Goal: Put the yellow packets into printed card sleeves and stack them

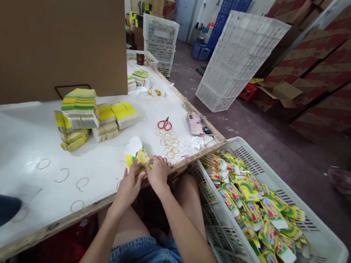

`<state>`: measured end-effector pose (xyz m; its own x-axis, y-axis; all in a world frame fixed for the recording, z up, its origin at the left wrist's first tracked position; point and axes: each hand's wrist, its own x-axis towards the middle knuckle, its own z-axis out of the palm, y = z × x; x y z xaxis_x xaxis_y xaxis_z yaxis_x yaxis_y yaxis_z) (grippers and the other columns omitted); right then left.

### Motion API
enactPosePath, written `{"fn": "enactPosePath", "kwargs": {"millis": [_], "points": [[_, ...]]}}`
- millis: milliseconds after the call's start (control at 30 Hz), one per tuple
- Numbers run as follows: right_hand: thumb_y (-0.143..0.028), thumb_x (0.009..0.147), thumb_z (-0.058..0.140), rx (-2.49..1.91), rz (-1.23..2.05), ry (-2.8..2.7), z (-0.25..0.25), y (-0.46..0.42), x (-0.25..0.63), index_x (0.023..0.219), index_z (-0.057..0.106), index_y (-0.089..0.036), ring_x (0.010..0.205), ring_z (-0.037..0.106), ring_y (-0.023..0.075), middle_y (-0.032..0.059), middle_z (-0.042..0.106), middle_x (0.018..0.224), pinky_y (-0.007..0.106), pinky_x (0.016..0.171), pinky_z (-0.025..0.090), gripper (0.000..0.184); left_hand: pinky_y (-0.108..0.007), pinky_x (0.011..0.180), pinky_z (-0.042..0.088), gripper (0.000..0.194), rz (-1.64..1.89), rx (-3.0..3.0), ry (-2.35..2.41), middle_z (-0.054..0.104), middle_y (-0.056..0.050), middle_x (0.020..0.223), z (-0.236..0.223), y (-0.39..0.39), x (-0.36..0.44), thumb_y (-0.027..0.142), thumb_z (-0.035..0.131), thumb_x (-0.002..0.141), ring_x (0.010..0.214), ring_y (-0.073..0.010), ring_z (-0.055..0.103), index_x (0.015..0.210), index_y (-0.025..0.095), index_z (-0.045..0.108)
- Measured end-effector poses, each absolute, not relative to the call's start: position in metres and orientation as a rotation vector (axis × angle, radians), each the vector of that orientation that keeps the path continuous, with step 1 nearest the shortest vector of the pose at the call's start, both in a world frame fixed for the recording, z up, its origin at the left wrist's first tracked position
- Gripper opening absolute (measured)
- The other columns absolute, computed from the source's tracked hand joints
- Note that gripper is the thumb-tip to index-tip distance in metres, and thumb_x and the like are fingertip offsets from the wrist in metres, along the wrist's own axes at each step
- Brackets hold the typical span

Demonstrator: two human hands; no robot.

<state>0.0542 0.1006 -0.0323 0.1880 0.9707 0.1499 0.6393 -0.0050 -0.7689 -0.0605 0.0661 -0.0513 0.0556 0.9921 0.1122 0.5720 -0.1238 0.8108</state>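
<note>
The person sits at the white table (34,138), both forearms reaching forward over the lap and meeting at the near edge, elbows apart. Taking straight ahead of the sitter as twelve, the left hand (131,182) comes up from seven o'clock, its thumb and fingers closed on the near side of a small yellow-and-green carton (141,155). The right hand (159,171) slants in from five o'clock, knuckles up, fingers bent in against the carton's right end. Between them they have it just over the tabletop edge, its white flap (134,144) pointing towards eleven.

At four o'clock, right beside the table, a white plastic crate (333,254) holds a loose heap of similar cartons (250,208), lying at all angles, some showing white flaps. Farther off at one o'clock stands a tall stack of white crates (234,65); I can't tell what is inside. A dark blue mug (1,212) sits at eight o'clock, pale inside, and a dark red mug (140,58) is near the table's far end, towards twelve.
</note>
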Motion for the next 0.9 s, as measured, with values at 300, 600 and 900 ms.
{"fn": "enactPosePath", "kwargs": {"millis": [300, 600, 900], "points": [[-0.032, 0.081, 0.062, -1.361, 0.95, -1.187, -0.027, 0.06, 0.092, 0.093, 0.06, -0.017, 0.064, 0.062, 0.0156, 0.0033, 0.069, 0.076, 0.027, 0.063, 0.051, 0.02, -0.043, 0.1, 0.048, 0.058, 1.376, 1.01, 1.11, 0.067, -0.015, 0.123, -0.026, 0.055, -0.06, 0.052, 0.068, 0.076, 0.12, -0.0294, 0.059, 0.12, 0.016, 0.059], [-0.046, 0.067, 0.078, -1.161, 1.311, -0.915, -0.002, 0.007, 0.121, 0.088, 0.069, -0.018, 0.083, 0.066, 0.0213, 0.0063, 0.073, 0.086, 0.036, 0.081, 0.053, 0.036, -0.038, 0.085, 0.054, 0.051, 1.051, 0.885, 0.561, 0.075, -0.013, 0.101, -0.009, 0.038, -0.027, 0.05, 0.077, 0.067, 0.103, -0.0312, 0.067, 0.103, 0.015, 0.07], [-0.048, 0.067, 0.078, -1.271, 1.257, -0.929, 0.004, -0.007, 0.131, 0.081, 0.069, -0.015, 0.069, 0.065, 0.0199, 0.0066, 0.072, 0.078, 0.033, 0.067, 0.053, 0.038, -0.031, 0.068, 0.055, 0.042, 1.08, 0.916, 0.797, 0.073, -0.006, 0.081, -0.018, 0.033, -0.009, 0.048, 0.073, 0.072, 0.077, -0.0213, 0.069, 0.097, 0.015, 0.067]]}}
